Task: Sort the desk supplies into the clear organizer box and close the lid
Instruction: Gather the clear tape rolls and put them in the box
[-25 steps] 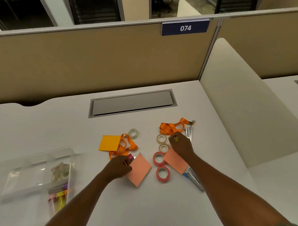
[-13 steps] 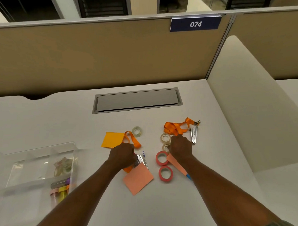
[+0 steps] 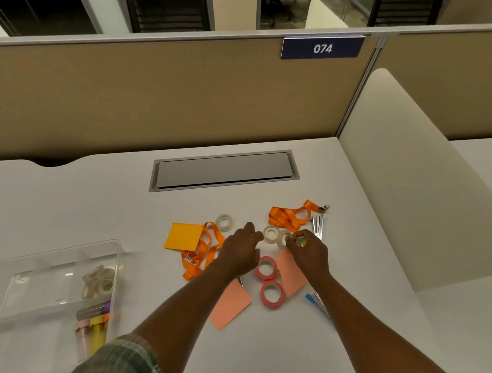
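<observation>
My left hand (image 3: 242, 251) reaches palm down over the desk, fingertips just left of a clear tape roll (image 3: 271, 234), with nothing seen in it. My right hand (image 3: 309, 252) pinches a small yellow-green object (image 3: 301, 241) and touches a second clear tape roll (image 3: 283, 237). Two red tape rolls (image 3: 266, 267) (image 3: 272, 294) lie between my wrists. The clear organizer box (image 3: 23, 283) stands open at the left, holding tape rolls (image 3: 99, 281) and coloured markers (image 3: 95, 319). Its lid is not visible.
Loose on the desk lie two orange lanyards (image 3: 202, 253) (image 3: 288, 217), an orange sticky note (image 3: 183, 235), two pink notes (image 3: 230, 305) (image 3: 292, 274), another clear roll (image 3: 224, 221), a metal clip (image 3: 317, 225) and a blue-tipped item (image 3: 314, 300). A grey cable hatch (image 3: 224, 170) sits behind.
My left hand has moved up and right from the pink note towards the clear tape rolls. My right hand has shifted slightly right and lifted its small object into view.
</observation>
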Tool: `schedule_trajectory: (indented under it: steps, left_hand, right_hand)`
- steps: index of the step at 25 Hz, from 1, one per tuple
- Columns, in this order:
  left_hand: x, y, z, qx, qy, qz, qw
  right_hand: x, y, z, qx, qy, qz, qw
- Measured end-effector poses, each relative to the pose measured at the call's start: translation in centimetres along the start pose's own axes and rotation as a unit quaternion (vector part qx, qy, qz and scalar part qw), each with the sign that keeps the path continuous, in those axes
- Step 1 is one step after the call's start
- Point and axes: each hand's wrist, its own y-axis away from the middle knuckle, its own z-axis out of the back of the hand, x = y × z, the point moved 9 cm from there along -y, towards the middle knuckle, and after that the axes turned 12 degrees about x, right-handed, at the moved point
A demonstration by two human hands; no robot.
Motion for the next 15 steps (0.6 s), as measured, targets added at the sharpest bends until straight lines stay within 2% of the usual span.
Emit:
schedule_trajectory:
  steps: [3,6,11,15]
  left_hand:
    - [-2.7,-1.4,-1.9,0.042,-0.096,-0.066,0.992]
    - [-3.5,-1.9,-3.2,0.069,-0.115,-0.076,0.988]
    - [-3.0,-2.1,-3.3,0.082,-0.074,-0.043,0.993]
    - [-2.8,-1.9,-3.1,0.097,-0.081,-0.044,0.991]
  right_hand:
    - [-1.8,0.9,0.5,-0.035,-0.148,-0.042,0.988]
    - [-3.7,1.2,0.1,-0.037,-0.234,-0.102,0.966]
    - [-4.1,1.7,-0.2,-0.037,-0.298,-0.12,0.946]
    - [-3.6,2.1,-0.3,-0.031,-0.335,-0.124,0.934]
